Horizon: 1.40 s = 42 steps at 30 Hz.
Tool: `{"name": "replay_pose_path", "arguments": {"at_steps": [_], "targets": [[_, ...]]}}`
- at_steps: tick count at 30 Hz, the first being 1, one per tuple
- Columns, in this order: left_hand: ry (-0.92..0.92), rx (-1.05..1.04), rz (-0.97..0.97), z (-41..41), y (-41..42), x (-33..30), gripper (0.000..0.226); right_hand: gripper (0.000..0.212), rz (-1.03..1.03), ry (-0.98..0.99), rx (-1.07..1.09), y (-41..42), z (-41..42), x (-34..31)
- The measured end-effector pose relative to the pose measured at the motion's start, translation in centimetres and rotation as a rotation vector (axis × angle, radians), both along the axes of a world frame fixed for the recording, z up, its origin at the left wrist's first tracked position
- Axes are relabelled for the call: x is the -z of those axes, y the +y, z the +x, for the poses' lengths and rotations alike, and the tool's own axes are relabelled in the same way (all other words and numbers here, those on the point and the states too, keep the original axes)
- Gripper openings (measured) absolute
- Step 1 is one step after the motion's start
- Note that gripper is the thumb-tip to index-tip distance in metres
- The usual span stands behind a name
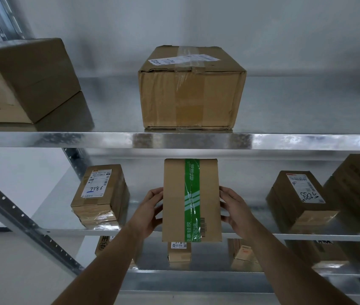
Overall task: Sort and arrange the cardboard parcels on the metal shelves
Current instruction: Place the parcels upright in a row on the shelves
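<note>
A cardboard parcel with green tape (174, 201) stands at the front of the middle shelf (49, 231), its near end over the shelf edge. My left hand (150, 211) grips its left side and my right hand (233, 208) grips its right side. On the same shelf sit a parcel marked 7786 (99, 194) to the left and a parcel marked 57283 (300, 199) to the right. A large taped parcel (191, 89) rests on the upper shelf (64, 139) in the middle.
Another brown box (27, 80) sits at the upper shelf's left end, and a bigger box (359, 186) at the middle shelf's far right. Several small parcels (179, 254) line the lower shelf. A perforated upright (20, 219) slants at the left.
</note>
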<state>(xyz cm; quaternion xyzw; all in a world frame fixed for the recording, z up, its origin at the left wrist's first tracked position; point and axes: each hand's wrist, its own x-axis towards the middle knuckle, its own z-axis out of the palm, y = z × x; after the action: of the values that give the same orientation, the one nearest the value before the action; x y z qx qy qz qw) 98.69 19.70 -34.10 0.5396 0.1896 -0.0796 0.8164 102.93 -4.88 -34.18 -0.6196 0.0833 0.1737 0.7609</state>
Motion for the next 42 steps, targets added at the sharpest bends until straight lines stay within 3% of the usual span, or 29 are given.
{"name": "replay_pose_path", "arguments": {"at_steps": [14, 23, 31, 35, 42], "targets": [[0.024, -0.012, 0.015, -0.5, 0.2, 2.2, 0.033, 0.024, -0.001, 0.04, 0.052, 0.4, -0.5, 0.8], [-0.038, 0.075, 0.249, 0.4, 0.4, 0.1, 0.036, 0.039, -0.101, -0.006, -0.016, 0.5, 1.3, -0.2], [-0.13, 0.038, 0.35, 1.7, 0.6, -2.7, 0.044, 0.034, -0.189, -0.151, -0.012, 0.6, 3.0, -2.9], [-0.185, 0.048, 0.381, 1.8, -0.2, -3.8, 0.044, 0.034, -0.183, -0.123, 0.008, 0.7, 3.0, -3.4], [-0.078, 0.076, 0.379, 1.7, -0.9, -3.7, 0.05, 0.049, -0.231, -0.051, -0.045, 1.1, 1.9, -4.2]]}}
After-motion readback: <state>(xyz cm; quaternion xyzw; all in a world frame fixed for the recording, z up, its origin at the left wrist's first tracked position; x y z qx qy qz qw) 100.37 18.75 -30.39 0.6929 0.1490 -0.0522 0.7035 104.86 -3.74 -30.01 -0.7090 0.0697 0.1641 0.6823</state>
